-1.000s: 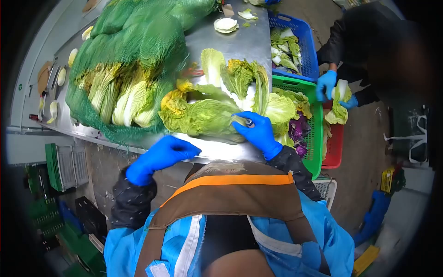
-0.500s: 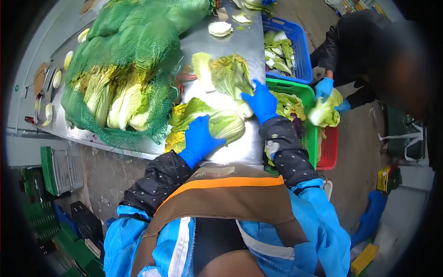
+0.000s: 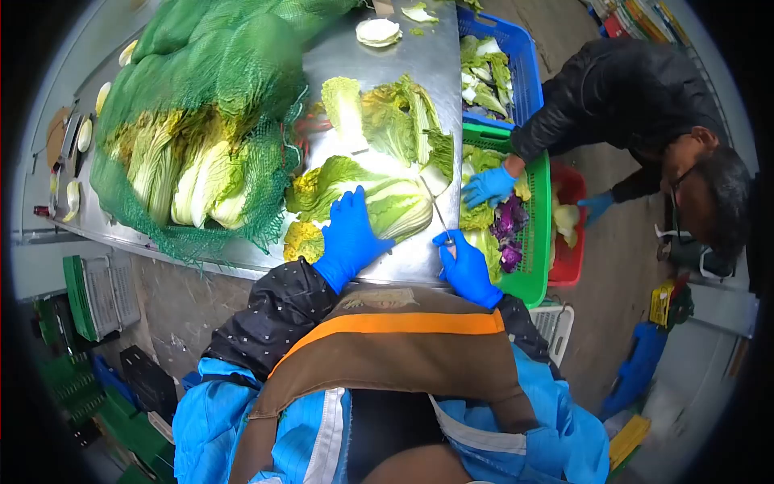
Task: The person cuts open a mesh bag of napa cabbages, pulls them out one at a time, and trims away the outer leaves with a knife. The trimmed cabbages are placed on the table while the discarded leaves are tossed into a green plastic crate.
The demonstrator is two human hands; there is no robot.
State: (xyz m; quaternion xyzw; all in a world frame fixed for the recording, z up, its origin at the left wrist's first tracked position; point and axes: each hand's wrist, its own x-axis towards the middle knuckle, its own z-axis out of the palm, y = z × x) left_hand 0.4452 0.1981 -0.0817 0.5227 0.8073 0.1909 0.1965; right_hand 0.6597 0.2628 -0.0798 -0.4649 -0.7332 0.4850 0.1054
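A napa cabbage (image 3: 395, 211) lies on its side on the metal table, its pale base to the right and leafy top to the left. My left hand (image 3: 352, 240), in a blue glove, grips its near side with the thumb apart from the fingers. In my gloved right hand (image 3: 469, 270) is a knife (image 3: 436, 206), held by the handle near the table's right edge. Its thin blade points away from me, with the tip at the cabbage's base. Loose green leaves (image 3: 403, 121) and a pale leaf (image 3: 345, 109) lie just beyond, and a yellowed leaf (image 3: 303, 242) is beside my left wrist.
A green mesh sack (image 3: 218, 73) of cabbages fills the table's left side. Along the right edge stand a blue crate (image 3: 528, 73) and a green crate (image 3: 538, 242) with leaves. A co-worker (image 3: 629, 97) reaches into the green crate, beside a red crate (image 3: 571, 270).
My right hand has moved back from the cabbage's base and now holds the knife. My left hand stays on the cabbage. The co-worker's hand has gone into the green crate.
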